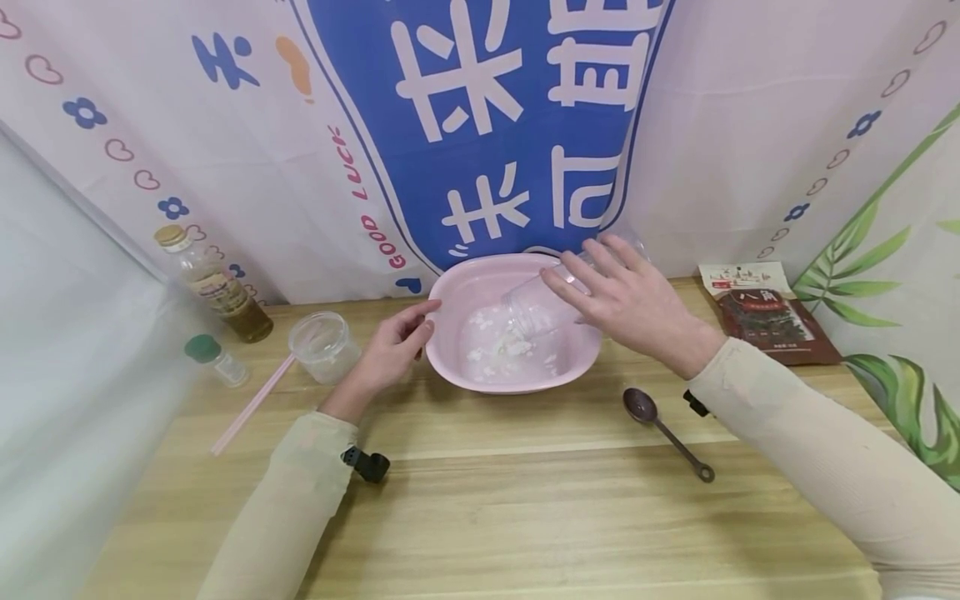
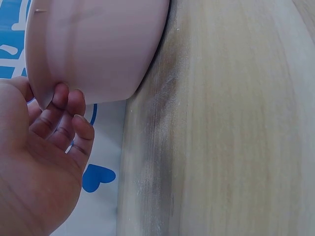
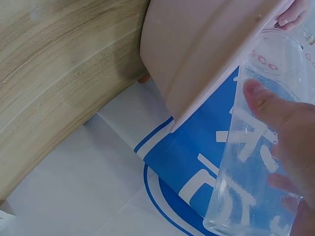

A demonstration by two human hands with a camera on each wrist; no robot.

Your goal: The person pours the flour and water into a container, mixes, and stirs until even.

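Note:
A pink plastic basin (image 1: 513,381) stands on the wooden table, with white lumps and powdery residue (image 1: 502,346) on its bottom. My left hand (image 1: 393,340) pinches the basin's left rim; in the left wrist view, the fingertips (image 2: 61,93) curl under the lip. Above the basin's right side, my right hand (image 1: 626,296) grips a clear jar (image 1: 528,304) tipped with its mouth down towards the white lumps. The right wrist view shows the thumb (image 3: 261,96) along the side of the see-through jar (image 3: 236,187), its mouth end by the basin's rim.
To the left stand an oil bottle (image 1: 228,300), a small green-capped jar (image 1: 217,358) and a clear round tub (image 1: 326,346). Pink chopsticks (image 1: 255,404) lean on the tub. A brown measuring spoon (image 1: 663,429) and a brown packet (image 1: 772,321) lie right. A printed cloth (image 1: 480,167) hangs behind.

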